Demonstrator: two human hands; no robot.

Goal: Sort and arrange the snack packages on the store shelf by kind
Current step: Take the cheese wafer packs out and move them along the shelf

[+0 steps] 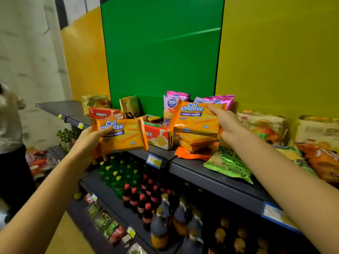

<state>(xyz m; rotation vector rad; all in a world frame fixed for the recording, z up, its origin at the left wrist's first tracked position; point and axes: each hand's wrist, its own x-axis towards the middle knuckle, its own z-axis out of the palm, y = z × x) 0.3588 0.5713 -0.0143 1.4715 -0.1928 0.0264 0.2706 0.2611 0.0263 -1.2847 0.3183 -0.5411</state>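
My left hand point(89, 138) grips an orange Cal Cheese wafer pack point(126, 136) by its left end, held in front of the top shelf point(192, 167). My right hand point(226, 123) holds a second Cal Cheese wafer pack point(194, 119) by its right edge, just above a stack of similar orange packs point(194, 142) lying on the shelf. Behind them stand pink chip bags point(174, 103) and, to the left, red biscuit boxes point(157, 136) and gold packets point(95, 101).
A green chip bag point(229, 162) overhangs the shelf's front edge under my right forearm. Pale and orange snack bags point(315, 143) crowd the right end. Lower shelves hold green, red-capped and dark bottles point(139, 195). A person in a white top point(9, 125) stands at far left.
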